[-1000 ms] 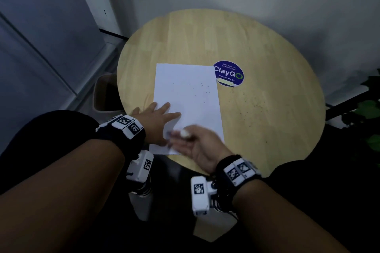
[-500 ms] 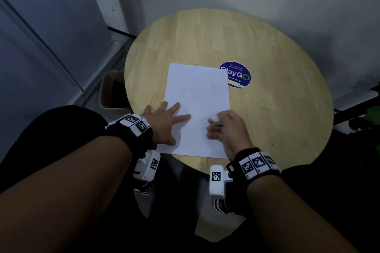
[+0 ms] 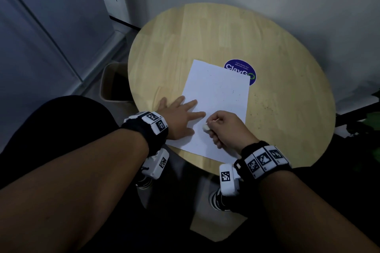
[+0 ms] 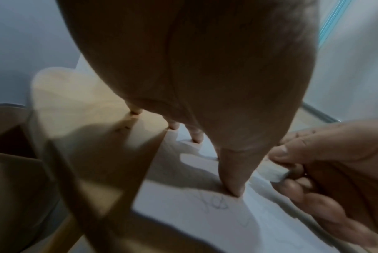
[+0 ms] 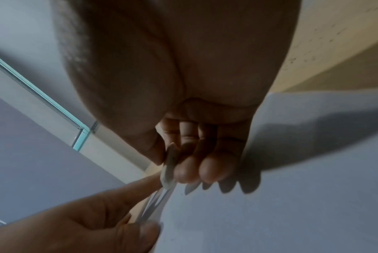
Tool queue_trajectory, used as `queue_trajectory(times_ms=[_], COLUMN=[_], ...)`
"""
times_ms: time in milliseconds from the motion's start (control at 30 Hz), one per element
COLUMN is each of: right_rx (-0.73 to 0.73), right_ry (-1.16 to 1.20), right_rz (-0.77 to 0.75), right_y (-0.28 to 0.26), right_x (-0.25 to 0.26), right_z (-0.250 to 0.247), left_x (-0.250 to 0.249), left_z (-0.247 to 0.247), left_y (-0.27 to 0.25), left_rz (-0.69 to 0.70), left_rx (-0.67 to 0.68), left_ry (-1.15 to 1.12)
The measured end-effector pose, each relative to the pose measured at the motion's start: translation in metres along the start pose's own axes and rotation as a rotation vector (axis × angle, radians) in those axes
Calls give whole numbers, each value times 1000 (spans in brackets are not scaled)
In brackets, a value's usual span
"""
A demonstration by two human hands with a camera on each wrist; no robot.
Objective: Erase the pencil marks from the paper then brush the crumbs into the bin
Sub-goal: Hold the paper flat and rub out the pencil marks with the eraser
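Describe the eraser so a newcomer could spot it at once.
Start at the round wooden table, then the white paper lying on it. Near the sheet's closer end, the right hand pinches a small whitish eraser, the only loose object on the paper, just beside the flat left hand.

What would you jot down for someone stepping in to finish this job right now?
Left hand: flat on the paper, pinning it.
Right hand: pinching the eraser at the sheet's near end.
Bin: on the floor left of the table.
Done: some rubbing; crumbs lie on the table.
Left: faint pencil marks by the left forefinger, then sweep crumbs into the bin.
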State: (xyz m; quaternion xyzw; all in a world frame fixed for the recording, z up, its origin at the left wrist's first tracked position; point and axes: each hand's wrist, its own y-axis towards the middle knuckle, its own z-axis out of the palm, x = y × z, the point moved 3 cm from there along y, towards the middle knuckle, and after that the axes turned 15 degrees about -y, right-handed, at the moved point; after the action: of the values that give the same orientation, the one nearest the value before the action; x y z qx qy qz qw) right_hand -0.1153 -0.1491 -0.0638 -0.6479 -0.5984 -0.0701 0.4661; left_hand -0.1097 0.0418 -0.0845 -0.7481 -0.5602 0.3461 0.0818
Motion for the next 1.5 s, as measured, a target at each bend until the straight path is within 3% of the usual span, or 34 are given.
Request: queue_trajectory(times_ms=[200,333,367,500,533,633,667,800,833,967,1000,1133,1167,1300,1333,1433,1500], right_rx=[-189,138,154,-236,-219,84,111,-173,-188,105,114,-141,-137,167,141,-117,-122], right_ry=[-410,-484,-458,-358,-364,-543,-565,-337,-348,-588,-582,-362,-385,-522,-499,-355,-384], right_rz=[-153,-163,-158,-150,-173,-255,-265,-216,-222,-287,-283,-216,-225,-215,-213,-205,-228], right_y=[15,4,3,9,7,-3,-4,1,0,-9,-10,-7,-7,-17,-16,-8,-8], right_x=[14,13,12,9,10,15,15,11,12,18,17,10,10,11,10,7,9], right_z=[-5,5,7,-3,-1,13,15,6,7,19,19,8,8,16,15,6,6], left_x=[0,2,2,1,1,2,1,-3,-2,1,0,-2,-1,0,0,-2,-1], left_z=[8,8,8,8,8,7,6,4,4,6,5,4,5,6,5,5,5], left_y=[3,4,5,5,4,1,1,1,1,0,0,2,2,0,0,2,1], left_rz=[-11,-12,-14,-20,-24,-28,-26,-34,-39,-49,-48,-49,-50,-51,-51,-48,-51], left_rx=[-27,-22,-18,-3,2,12,13,31,32,33,34,29,27,35,37,27,26], left_ry=[23,12,6,8,7,7,9,5,5,10,15,25,28,34,36,26,27])
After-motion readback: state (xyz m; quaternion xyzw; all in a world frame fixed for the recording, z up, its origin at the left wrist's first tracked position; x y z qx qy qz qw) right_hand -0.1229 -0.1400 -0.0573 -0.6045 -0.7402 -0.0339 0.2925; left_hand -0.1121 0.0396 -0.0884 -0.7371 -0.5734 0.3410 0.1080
